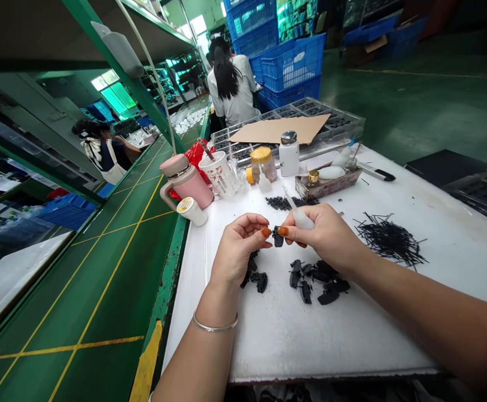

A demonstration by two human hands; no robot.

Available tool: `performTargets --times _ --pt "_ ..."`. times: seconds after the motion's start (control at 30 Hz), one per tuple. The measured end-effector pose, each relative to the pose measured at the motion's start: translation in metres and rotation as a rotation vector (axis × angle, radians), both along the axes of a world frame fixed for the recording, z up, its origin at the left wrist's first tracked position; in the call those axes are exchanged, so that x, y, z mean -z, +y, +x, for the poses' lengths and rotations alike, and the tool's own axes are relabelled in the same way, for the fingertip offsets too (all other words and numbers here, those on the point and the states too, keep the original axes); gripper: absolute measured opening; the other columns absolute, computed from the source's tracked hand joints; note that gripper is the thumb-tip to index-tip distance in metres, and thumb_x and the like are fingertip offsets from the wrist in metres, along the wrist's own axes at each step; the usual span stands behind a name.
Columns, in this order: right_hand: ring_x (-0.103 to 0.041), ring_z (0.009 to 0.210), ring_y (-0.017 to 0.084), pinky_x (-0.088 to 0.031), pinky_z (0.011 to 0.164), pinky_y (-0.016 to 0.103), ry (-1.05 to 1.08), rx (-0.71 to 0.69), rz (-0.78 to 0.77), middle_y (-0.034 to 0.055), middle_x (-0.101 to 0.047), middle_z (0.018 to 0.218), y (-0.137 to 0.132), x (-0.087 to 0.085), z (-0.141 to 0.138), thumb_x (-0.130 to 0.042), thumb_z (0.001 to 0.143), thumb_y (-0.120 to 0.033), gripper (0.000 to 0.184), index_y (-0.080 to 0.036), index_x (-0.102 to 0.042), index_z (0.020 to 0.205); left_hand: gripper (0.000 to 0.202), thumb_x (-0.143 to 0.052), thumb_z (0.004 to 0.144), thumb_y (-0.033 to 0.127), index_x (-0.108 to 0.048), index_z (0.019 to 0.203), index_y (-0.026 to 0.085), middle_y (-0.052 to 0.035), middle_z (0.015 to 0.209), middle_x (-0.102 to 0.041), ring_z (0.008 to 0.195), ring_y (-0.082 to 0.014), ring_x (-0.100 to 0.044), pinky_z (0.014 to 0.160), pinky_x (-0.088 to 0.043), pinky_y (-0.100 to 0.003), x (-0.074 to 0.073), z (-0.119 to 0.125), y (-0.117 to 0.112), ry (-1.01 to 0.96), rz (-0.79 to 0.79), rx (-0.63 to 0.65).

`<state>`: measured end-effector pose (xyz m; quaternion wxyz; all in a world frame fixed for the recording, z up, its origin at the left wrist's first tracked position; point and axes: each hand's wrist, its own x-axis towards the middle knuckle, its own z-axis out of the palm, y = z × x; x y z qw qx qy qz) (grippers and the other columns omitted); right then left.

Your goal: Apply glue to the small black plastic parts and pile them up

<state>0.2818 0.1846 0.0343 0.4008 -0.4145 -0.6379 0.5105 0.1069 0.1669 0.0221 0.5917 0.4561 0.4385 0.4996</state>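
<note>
A small black plastic part (277, 240) is pinched between the fingertips of both hands above the white tabletop. My left hand (246, 240) is closed on its left side. The thumb and finger of my right hand (316, 229) meet at its right side. Tucked in the right hand is a small white squeeze bottle (302, 219), its thin tip pointing up and left. Similar black parts (306, 290) lie below the right hand, and a few more black parts (260, 280) are beside the left wrist. Tiny black pieces (281, 202) are scattered beyond the hands.
Thin black rods (390, 239) lie heaped at right. Along the back stand a pink mug (191, 184), a patterned cup (220, 176), a white pump bottle (289, 156) and a small tray (331, 184). A green conveyor (101, 268) runs at left. Two other people sit farther off.
</note>
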Motion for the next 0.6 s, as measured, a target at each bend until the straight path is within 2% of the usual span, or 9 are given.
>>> performTargets --times 0.23,0.33,0.4,0.53,0.6 --pt "-0.046 0.051 0.010 -0.035 0.049 0.023 -0.006 0.010 -0.006 0.0020 -0.060 0.057 0.001 0.002 -0.001 -0.071 0.071 -0.044 0.034 -0.012 -0.063 0.064 0.023 -0.076 0.070 0.026 -0.064 0.086 0.016 0.0000 0.076 -0.060 0.070 -0.0097 -0.058 0.062 -0.053 -0.020 0.001 0.000 0.001 0.029 0.018 0.009" --pt "-0.045 0.050 0.009 -0.034 0.049 0.023 -0.053 -0.051 -0.025 0.0008 -0.058 0.056 0.004 0.000 0.003 -0.071 0.071 -0.043 0.032 -0.012 -0.063 0.066 0.025 -0.077 0.069 0.027 -0.064 0.088 0.018 0.0012 0.077 -0.059 0.070 -0.0095 -0.057 0.062 -0.053 -0.020 -0.002 -0.006 0.002 0.013 0.041 -0.032" --pt "-0.045 0.049 0.009 -0.033 0.047 0.022 -0.141 -0.169 -0.055 0.0008 -0.058 0.055 0.008 -0.001 0.009 -0.071 0.070 -0.040 0.029 -0.013 -0.064 0.066 0.026 -0.077 0.068 0.028 -0.064 0.088 0.019 0.0020 0.077 -0.057 0.069 -0.0090 -0.056 0.062 -0.053 -0.021 -0.006 -0.015 0.004 -0.011 0.072 -0.114" --pt "-0.048 0.049 0.011 -0.032 0.044 0.022 -0.417 -0.515 -0.080 0.0011 -0.060 0.054 0.015 0.000 0.019 -0.071 0.069 -0.034 0.021 -0.015 -0.066 0.063 0.026 -0.078 0.065 0.029 -0.064 0.085 0.019 0.0027 0.076 -0.056 0.067 -0.0089 -0.054 0.060 -0.052 -0.021 -0.012 -0.036 0.008 0.016 0.147 -0.283" --pt "-0.047 0.049 0.012 -0.030 0.043 0.023 -0.558 -0.571 -0.036 -0.0005 -0.058 0.052 0.017 0.002 0.022 -0.073 0.066 -0.034 0.020 -0.016 -0.067 0.061 0.023 -0.076 0.067 0.030 -0.065 0.084 0.019 0.0022 0.076 -0.058 0.066 -0.0096 -0.054 0.058 -0.050 -0.021 -0.012 -0.044 0.010 0.122 0.177 -0.296"
